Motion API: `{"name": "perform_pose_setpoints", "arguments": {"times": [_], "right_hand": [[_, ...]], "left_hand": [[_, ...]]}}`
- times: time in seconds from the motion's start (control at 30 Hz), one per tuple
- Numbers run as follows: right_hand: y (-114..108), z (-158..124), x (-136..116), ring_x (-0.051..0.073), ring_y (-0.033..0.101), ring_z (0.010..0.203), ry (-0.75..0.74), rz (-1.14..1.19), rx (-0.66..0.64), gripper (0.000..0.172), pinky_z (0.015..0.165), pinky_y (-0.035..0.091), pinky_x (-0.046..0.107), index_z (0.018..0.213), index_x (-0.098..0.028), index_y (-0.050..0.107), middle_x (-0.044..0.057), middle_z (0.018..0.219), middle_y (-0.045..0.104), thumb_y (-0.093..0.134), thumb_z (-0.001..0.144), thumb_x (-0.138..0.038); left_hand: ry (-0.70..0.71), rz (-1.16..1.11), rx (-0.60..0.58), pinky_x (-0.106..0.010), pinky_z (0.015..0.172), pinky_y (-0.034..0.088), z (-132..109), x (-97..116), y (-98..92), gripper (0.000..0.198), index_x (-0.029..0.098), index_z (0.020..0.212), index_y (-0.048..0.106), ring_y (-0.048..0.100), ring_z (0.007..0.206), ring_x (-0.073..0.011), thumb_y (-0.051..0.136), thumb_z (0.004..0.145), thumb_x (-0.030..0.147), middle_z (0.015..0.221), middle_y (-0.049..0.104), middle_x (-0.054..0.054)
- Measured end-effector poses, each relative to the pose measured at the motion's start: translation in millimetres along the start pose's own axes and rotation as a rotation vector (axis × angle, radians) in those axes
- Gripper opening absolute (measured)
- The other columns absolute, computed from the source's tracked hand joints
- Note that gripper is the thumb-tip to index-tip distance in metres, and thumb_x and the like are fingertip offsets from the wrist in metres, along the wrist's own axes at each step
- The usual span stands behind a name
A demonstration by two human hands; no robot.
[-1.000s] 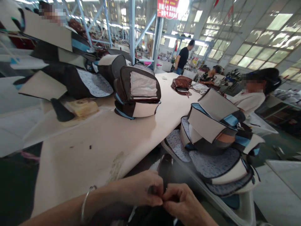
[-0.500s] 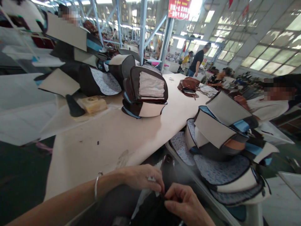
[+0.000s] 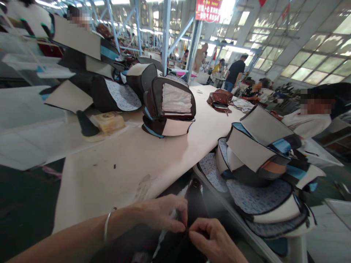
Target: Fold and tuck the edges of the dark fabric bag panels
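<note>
My left hand (image 3: 167,213), with a silver bangle on its wrist, comes in from the left at the bottom middle. Its thumb and fingertips are closed in a pinch at the upper edge of a black fabric piece (image 3: 178,246). Right beside it, my right hand (image 3: 212,235) pinches the same edge, the two sets of fingertips almost touching. Most of the fabric lies in shadow below the hands, so its full shape cannot be made out. A dark, shiny narrow object (image 3: 195,188) stands just beyond the fingers.
A pale worktable (image 3: 109,186) stretches ahead, bearing a stack of bag parts (image 3: 175,106) and a brown leather bag (image 3: 219,98). More beige and patterned panels (image 3: 260,197) are piled at the right. A yellowish block (image 3: 108,122) sits at left. A co-worker (image 3: 309,113) sits at right.
Both hands have shifted slightly left and lower, fingertips still together at the fabric's edge. In the background, a standing person has moved a little right and another person has come into view.
</note>
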State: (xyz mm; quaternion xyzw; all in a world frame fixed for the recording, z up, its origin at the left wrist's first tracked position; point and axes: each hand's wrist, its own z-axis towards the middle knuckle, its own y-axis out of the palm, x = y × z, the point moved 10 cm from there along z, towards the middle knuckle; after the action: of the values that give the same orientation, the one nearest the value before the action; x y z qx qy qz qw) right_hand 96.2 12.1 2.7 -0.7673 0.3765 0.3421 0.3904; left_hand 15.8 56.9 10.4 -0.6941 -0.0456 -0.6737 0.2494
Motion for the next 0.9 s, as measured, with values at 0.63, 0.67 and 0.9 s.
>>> {"name": "perform_pose_setpoints", "arguments": {"times": [0.63, 0.67, 0.9], "right_hand": [[-8.7, 0.2, -9.6, 0.014, 0.046, 0.062, -0.163, -0.066, 0.152, 0.032, 0.057, 0.035, 0.025, 0.067, -0.018, 0.054, -0.002, 0.064, 0.049, 0.043, 0.09, -0.037], [-12.6, -2.5, -8.6, 0.015, 0.049, 0.067, -0.182, -0.056, 0.14, 0.036, 0.062, 0.038, 0.025, 0.071, -0.018, 0.057, -0.001, 0.068, 0.053, 0.039, 0.094, -0.039], [-16.6, -17.8, -3.0, 0.021, 0.053, 0.093, -0.249, -0.1, 0.115, 0.029, 0.086, 0.039, 0.034, 0.088, -0.02, 0.068, 0.004, 0.087, 0.061, 0.042, 0.096, -0.032]], "left_hand": [[-0.175, 0.123, 0.113, -0.021, 0.064, 0.039, -19.1, 4.6, -0.9, 0.014, 0.017, 0.072, 0.051, 0.05, 0.071, -0.0121, 0.051, 0.063, 0.006, 0.077, 0.052, 0.004], [-0.196, 0.109, 0.127, -0.022, 0.067, 0.039, -23.6, 1.8, -2.2, 0.015, 0.018, 0.073, 0.05, 0.05, 0.073, -0.0126, 0.049, 0.063, 0.006, 0.078, 0.051, 0.003], [-0.273, 0.063, 0.134, -0.025, 0.071, 0.038, -38.2, -0.7, -3.1, 0.008, 0.018, 0.075, 0.049, 0.047, 0.078, -0.015, 0.05, 0.069, 0.013, 0.079, 0.048, 0.003]]}}
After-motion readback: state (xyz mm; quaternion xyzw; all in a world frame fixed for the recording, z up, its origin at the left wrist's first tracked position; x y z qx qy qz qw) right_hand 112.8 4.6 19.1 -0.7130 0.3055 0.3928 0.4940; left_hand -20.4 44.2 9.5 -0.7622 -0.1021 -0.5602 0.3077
